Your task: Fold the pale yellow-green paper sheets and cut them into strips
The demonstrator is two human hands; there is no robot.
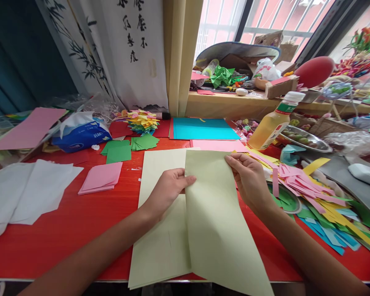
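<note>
A pale green sheet of paper (pixel 217 213) is raised in front of me, its lower end hanging past the table's front edge. My left hand (pixel 169 189) pinches its left edge between thumb and fingers. At the top right corner, my right hand (pixel 248 172) is closed on the same sheet. Beneath and to the left lie more pale green sheets (pixel 160 255), partly covered by my left hand and forearm. Stacks of pink paper squares (pixel 100 177) and green paper squares (pixel 119 153) rest beyond my left forearm.
Pink, yellow, green and blue paper strips (pixel 323 205) are heaped at the right around a round dish (pixel 291 201). A bottle (pixel 276 121) leans behind them. White sheets (pixel 31 193) and a blue tissue pack (pixel 82 135) lie left. Blue paper (pixel 206 128) is at the back.
</note>
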